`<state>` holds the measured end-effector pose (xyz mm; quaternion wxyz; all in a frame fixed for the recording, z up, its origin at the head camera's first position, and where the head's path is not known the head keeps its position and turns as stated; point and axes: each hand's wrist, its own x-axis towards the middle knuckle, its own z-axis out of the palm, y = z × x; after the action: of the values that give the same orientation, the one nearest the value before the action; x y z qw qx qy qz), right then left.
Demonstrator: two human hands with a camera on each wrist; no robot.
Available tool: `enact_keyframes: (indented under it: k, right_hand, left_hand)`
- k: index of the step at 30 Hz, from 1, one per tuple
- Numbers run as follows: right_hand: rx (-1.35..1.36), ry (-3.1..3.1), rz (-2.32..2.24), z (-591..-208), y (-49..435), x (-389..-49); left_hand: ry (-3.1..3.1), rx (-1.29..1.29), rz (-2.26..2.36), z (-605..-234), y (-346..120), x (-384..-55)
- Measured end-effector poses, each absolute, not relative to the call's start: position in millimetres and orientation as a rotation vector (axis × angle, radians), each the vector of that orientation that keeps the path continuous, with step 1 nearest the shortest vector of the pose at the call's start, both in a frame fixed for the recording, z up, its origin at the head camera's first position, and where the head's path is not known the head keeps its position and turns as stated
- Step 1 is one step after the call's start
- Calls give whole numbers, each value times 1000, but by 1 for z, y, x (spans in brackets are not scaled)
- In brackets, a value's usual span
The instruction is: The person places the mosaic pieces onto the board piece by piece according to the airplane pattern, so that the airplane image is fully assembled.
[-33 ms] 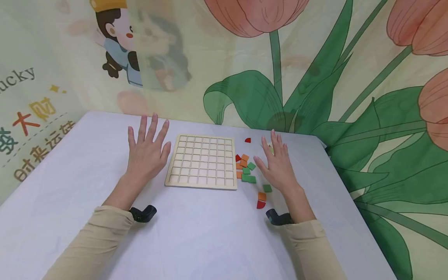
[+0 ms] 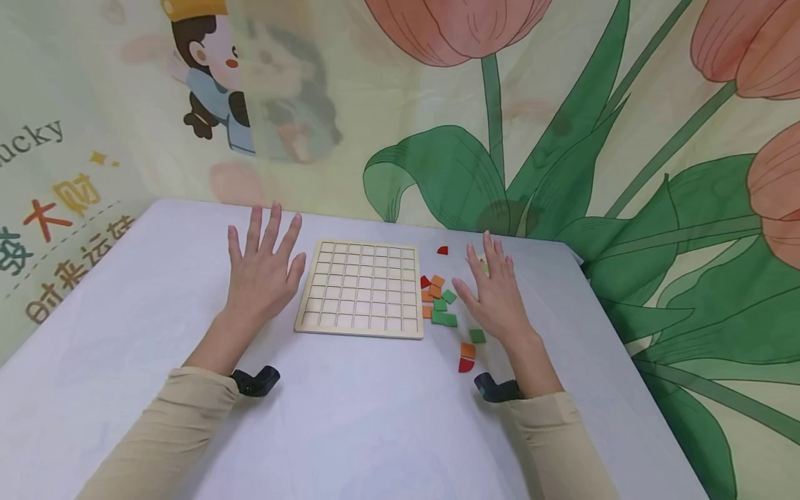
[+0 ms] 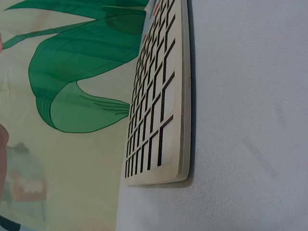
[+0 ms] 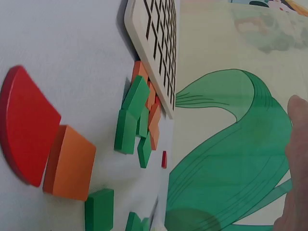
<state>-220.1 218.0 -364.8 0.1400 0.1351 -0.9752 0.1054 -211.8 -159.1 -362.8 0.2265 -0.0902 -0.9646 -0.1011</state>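
Note:
A square wooden board (image 2: 365, 288) with a grid of shallow square cells lies on the table. To its left, my left hand (image 2: 261, 278) is spread with straight fingers and holds nothing. My right hand (image 2: 496, 295) is also outstretched, to the right of the small coloured pieces, with nothing held. Orange square tiles (image 2: 467, 350), green square tiles (image 2: 478, 336) and red quarter-round pieces (image 2: 466, 365) lie between the board and that hand. In the right wrist view a red quarter-round piece (image 4: 26, 127) sits beside an orange tile (image 4: 70, 162). Some pieces are partly hidden behind my right hand.
A white cloth covers the table (image 2: 350, 417). Right behind it hangs a backdrop (image 2: 400, 104) printed with tulips and cartoon figures. One red piece (image 2: 442, 251) lies apart near the table's back edge. Each wrist carries a black camera mount (image 2: 256, 382).

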Motion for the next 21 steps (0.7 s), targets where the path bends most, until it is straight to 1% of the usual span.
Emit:
enact_keyframes:
  k: [5,9,17,21]
  right_hand:
    - [370,-2879,290,-368,217,-220]
    - [334,-2959,330,-377,219,-224]
    - [290,-3097,622,-395,212,-236]
    - [300,-3150,672,-402,202,-246]
  left_hand:
    - [-2683,-239,-287,-362,-159,-208]
    - [-2726,-274,-346,-369,-158,-209]
    - [-2926,-596,-561,-398,-161,-226]
    - [-3004,-667,-626,-413,-160,-236]
